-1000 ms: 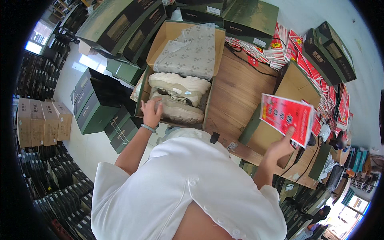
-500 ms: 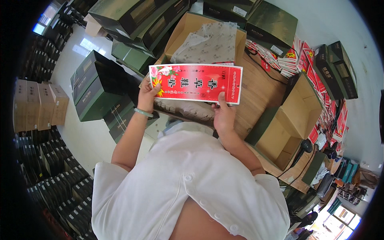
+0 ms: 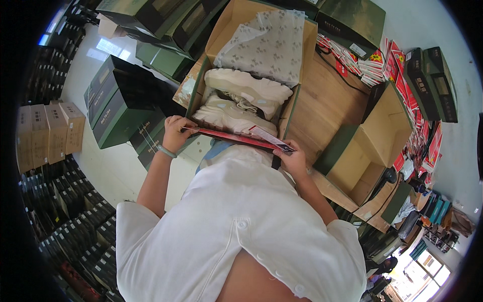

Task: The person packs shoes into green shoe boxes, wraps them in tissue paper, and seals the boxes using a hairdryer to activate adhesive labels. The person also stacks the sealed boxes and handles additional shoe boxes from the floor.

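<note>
A flat red insole packet point(image 3: 231, 136) stretches between my two hands, tilted almost edge-on near my waist. My left hand point(image 3: 177, 132) pinches its left end between thumb and fingers. At the other end, my right hand point(image 3: 293, 157) is closed on the packet together with a small printed card point(image 3: 270, 137). Just beyond lies an open shoebox point(image 3: 291, 111) holding a pair of cream sneakers, an upper shoe point(image 3: 246, 89) and a lower shoe point(image 3: 224, 114). Patterned tissue paper point(image 3: 271, 45) is folded back over the box's far side.
An open cardboard-lined box point(image 3: 359, 168) stands on the wooden table point(image 3: 327, 95) at right, beside a black cable. Red packets point(image 3: 417, 136) pile along the wall. Green shoeboxes point(image 3: 113, 108) are stacked on the left, with more at the back point(image 3: 349, 22).
The packet, earlier face-up over the shoebox, has come down toward my body and tipped edge-on. The sneakers are now uncovered, and the small card shows more at my right hand.
</note>
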{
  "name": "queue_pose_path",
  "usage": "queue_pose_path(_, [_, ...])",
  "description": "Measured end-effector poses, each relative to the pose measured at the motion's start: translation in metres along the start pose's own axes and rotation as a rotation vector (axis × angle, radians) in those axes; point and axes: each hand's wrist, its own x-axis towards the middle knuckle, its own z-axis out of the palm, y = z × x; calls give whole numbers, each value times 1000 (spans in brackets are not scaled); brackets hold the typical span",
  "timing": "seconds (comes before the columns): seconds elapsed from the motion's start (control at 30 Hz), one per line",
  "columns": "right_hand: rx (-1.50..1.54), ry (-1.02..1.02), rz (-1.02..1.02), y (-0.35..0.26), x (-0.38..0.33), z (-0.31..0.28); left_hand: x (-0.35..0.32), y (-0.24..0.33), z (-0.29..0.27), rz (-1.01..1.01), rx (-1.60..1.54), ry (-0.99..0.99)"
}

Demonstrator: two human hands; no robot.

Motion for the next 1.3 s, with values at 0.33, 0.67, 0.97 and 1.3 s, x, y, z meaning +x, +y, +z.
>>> queue_pose_path(0.33, [164, 253, 14, -32, 5, 2, 23, 76, -23, 249, 198, 16])
queue_pose_path(0.67, [189, 3, 50, -15, 17, 13, 46, 42, 22, 200, 514, -428])
queue_pose_path(0.97, [493, 54, 128, -21, 22, 27, 54, 44, 22, 200, 587, -561])
queue_pose_path(1.3, [448, -277, 218, -56, 97, 50, 27, 74, -8, -100, -150, 68])
